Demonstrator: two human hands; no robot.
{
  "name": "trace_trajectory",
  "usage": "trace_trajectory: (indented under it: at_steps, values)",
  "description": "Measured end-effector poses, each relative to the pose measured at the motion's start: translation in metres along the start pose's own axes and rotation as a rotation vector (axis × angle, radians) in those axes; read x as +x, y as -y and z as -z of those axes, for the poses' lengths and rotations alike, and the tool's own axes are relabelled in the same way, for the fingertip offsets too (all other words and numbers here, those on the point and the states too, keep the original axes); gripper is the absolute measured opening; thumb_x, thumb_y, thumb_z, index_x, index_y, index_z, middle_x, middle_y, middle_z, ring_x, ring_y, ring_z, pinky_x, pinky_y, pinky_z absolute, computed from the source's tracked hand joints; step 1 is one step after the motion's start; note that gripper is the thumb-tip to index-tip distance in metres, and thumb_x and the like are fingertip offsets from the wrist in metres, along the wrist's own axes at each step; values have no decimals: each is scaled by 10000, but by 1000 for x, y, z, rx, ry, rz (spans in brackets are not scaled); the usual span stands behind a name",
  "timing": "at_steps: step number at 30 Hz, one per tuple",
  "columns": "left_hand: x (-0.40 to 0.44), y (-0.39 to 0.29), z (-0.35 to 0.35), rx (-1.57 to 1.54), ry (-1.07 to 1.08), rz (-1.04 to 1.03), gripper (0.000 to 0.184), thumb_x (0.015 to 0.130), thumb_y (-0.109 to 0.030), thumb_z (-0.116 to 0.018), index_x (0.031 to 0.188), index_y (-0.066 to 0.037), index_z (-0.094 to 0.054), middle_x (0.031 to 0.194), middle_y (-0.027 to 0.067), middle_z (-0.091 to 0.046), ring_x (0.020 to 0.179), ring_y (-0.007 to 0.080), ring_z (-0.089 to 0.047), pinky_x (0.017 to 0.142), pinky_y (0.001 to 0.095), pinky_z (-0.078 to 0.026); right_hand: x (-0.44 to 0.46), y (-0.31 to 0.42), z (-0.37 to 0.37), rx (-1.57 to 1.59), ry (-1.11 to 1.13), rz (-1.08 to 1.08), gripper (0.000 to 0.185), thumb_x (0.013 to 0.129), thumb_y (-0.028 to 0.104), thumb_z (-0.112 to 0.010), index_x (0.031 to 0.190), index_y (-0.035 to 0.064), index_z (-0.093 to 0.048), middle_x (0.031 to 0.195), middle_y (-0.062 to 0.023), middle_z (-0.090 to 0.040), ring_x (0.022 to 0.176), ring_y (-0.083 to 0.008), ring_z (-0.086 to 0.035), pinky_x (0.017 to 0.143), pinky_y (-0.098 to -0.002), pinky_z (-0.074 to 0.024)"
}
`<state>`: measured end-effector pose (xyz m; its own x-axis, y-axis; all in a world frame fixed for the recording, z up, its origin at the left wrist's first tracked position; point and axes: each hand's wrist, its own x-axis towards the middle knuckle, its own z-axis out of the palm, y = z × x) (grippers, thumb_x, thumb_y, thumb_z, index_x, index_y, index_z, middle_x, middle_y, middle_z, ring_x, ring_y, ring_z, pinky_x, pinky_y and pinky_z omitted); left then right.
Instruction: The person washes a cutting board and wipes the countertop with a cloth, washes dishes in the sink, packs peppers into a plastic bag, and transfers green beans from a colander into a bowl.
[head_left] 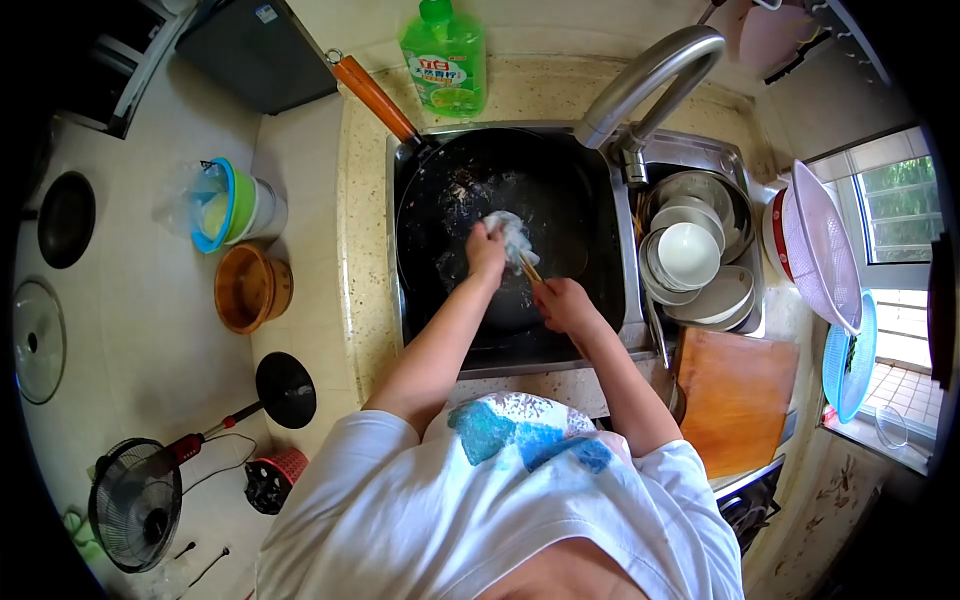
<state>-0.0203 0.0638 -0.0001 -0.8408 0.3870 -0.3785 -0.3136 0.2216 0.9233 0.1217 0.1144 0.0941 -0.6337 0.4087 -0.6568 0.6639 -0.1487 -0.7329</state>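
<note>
Well, the left hand (486,252) clutches a white wad (513,236), the right hand (564,304) grips sticks (530,269); beneath, a pan (562,200); rightward, bowls (688,255) fill a basin (715,148).

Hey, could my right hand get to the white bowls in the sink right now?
Probably yes: the white bowls sit uncovered just across the sink divider from the right hand, though its grip is taken up by thin wooden sticks.

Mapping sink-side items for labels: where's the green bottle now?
Head view, upper left of centre: the green bottle stands on the counter behind the sink, between the pan's wooden handle and the faucet.
</note>
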Motion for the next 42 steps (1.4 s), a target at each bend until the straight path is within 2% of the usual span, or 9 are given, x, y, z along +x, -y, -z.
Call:
trace_trajectory:
  at_steps: [6,10,12,16,19,25,36,39,42]
  values:
    - [8,-19,43,147,63,25,204,833,-127,-545,1005,-20,-520,905,97,-598,818,177,-569,726,285,-455,-3,2,22,299,-163,194,277,870,284,-533,765,32,-584,597,29,-493,478,-54,-418,431,-195,-331]
    - [-6,27,49,1080,270,-596,265,732,-205,-657,956,-87,-578,849,73,-589,761,198,-556,701,290,-443,41,4,30,158,-490,379,214,807,204,-629,726,7,-607,542,35,-479,471,-49,-389,440,-208,-315]
    - [4,19,51,483,663,117,265,741,-197,-662,953,-64,-575,832,40,-576,747,150,-530,688,264,-424,65,-13,24,50,-599,561,168,807,180,-627,773,17,-599,545,25,-491,452,-53,-407,430,-210,-331]
    - [-30,-28,47,254,676,-87,250,744,-148,-669,940,-42,-554,941,63,-575,840,161,-536,732,270,-419,74,-31,17,296,-430,271,149,838,182,-582,870,37,-580,630,2,-540,516,-60,-488,448,-217,-401]
    - [-52,-45,27,545,623,-583,343,660,-34,-664,975,-39,-527,1088,186,-493,1054,328,-486,831,338,-427,69,-20,2,400,-414,580,185,888,201,-497,868,28,-559,672,-8,-552,569,-56,-500,481,-202,-402]
    - [-54,-56,35,781,550,-784,309,598,100,-545,843,-78,-485,1046,123,-501,912,344,-531,724,402,-467,23,15,12,441,-353,499,198,910,231,-462,885,52,-542,743,8,-551,612,-59,-534,490,-182,-402]
    - [-55,-46,62,1022,227,-740,513,671,-29,-677,1137,-119,-482,1148,139,-507,1016,295,-519,780,347,-469,-3,39,55,1021,-183,497,215,904,309,-462,853,110,-527,676,43,-431,637,-59,-443,500,-166,-338]
    - [-71,-86,48,212,513,-385,399,762,-26,-608,1142,-64,-491,1043,149,-560,877,187,-597,694,264,-503,4,33,42,1106,-76,444,218,899,309,-473,859,102,-526,680,38,-419,636,-69,-422,500,-182,-320]
    - [-76,-104,53,60,611,-366,319,807,49,-526,1120,-5,-496,981,122,-596,824,154,-604,726,263,-492,6,32,27,1174,-14,380,216,898,298,-476,862,91,-527,682,35,-410,634,-77,-407,492,-190,-311]
